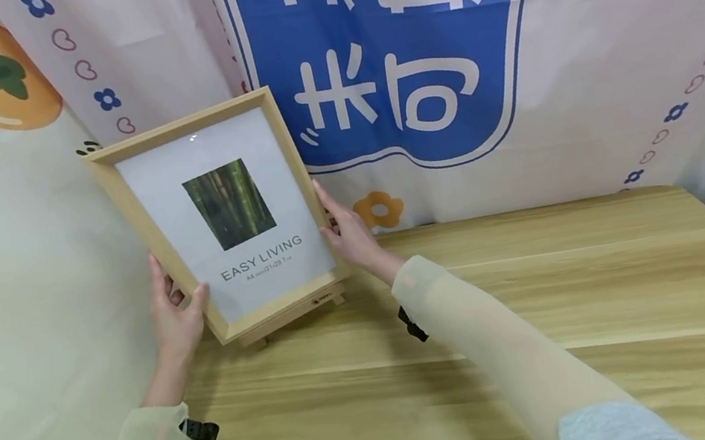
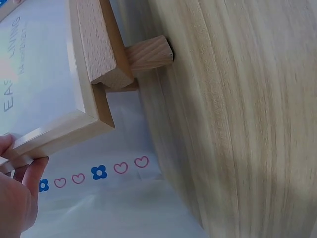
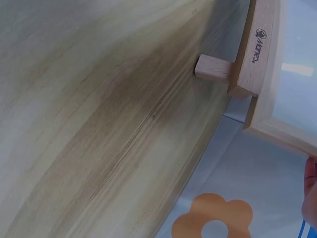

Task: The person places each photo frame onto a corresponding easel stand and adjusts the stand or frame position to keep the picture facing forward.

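Patterned cloth [image 1: 605, 42] is covering the top and left of the head view. The wooden table [image 1: 546, 343] is spreading through lower centre and right, its back edge running along the cloth. Left of centre, the picture frame [image 1: 296, 168] is tilting, holding a white "EASY LIVING" sheet [image 1: 167, 201] with a green picture. I'm grasping the frame's edges: my left hand [image 1: 176, 316] lower left, my right hand [image 1: 350, 231] right. Its bottom is meeting a wooden stand [image 2: 101, 47].

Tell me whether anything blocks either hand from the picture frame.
Nothing visible does: the left hand grips the picture frame at one side, the right hand at the other; the wooden ledge runs along its lower edge.
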`<action>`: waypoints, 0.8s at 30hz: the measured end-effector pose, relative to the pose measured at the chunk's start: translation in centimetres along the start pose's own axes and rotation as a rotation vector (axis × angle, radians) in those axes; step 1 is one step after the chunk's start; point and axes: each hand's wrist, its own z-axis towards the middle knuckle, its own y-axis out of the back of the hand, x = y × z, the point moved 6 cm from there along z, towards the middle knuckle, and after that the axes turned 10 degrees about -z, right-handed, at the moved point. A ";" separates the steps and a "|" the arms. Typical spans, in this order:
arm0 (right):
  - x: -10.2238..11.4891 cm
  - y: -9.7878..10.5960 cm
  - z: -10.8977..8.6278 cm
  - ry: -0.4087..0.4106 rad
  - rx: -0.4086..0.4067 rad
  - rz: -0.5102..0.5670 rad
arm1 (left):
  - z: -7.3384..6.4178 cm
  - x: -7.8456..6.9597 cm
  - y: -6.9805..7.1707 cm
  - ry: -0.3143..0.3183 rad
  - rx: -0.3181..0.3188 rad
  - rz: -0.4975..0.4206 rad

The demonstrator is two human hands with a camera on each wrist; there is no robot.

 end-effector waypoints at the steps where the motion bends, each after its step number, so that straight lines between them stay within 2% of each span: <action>1: 0.0 0.0 0.1 -0.003 0.000 -0.002 | 0.1 -0.1 0.0 0.005 0.004 -0.004; 8: -0.4 -0.5 0.4 -0.061 0.025 0.002 | 0.0 -1.2 -0.3 0.035 0.051 -0.040; 14: -0.9 -0.7 0.4 -0.132 0.061 -0.007 | -0.5 -2.1 -1.0 0.019 0.081 -0.047; 24: -0.8 -1.0 0.8 -0.119 0.077 -0.017 | -0.2 -2.2 -0.7 0.046 0.090 -0.051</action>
